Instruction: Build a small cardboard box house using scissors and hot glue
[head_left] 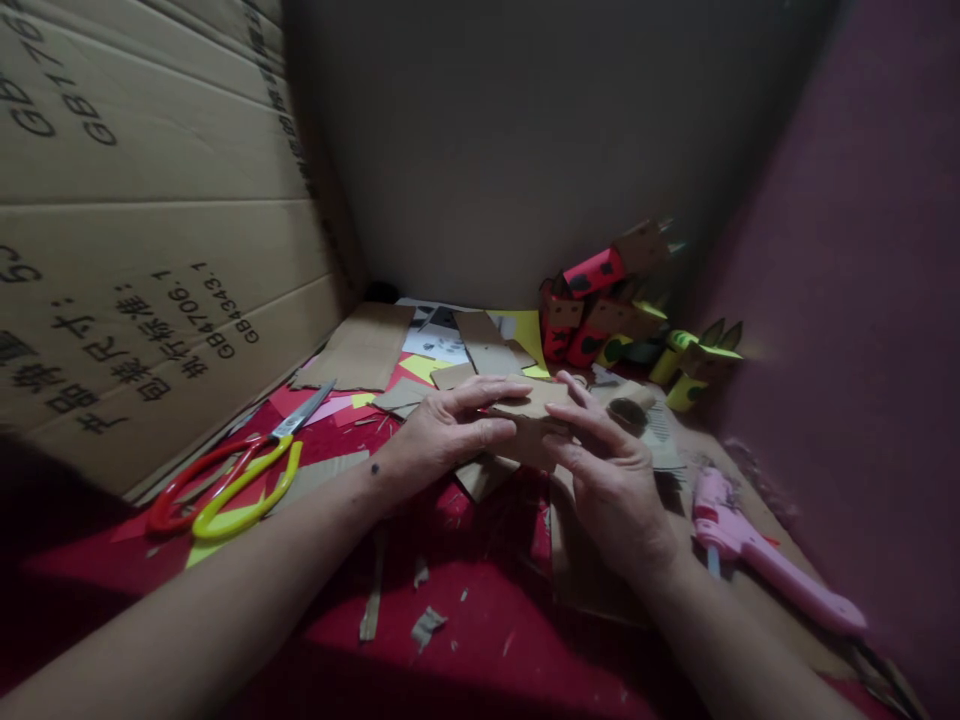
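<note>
Between my hands is a small folded piece of cardboard [534, 440], with a top face and a front face showing. My left hand [446, 430] grips its left end, thumb at the front and fingers over the top. On the other end, my right hand [611, 480] has its fingers bent around the top and front edges. Loose cardboard scraps [486, 476] lie under and around the hands. A short cardboard tube [628, 414] stands just beyond my right hand.
Scissors [247, 470] with red and yellow handles lie at left, beside a large cardboard box wall [165, 200]. At right rests a pink glue gun [772, 560]. Several red and yellow cardboard animal figures [596, 275] sit at the back right. Paper scraps litter the red cloth [465, 680].
</note>
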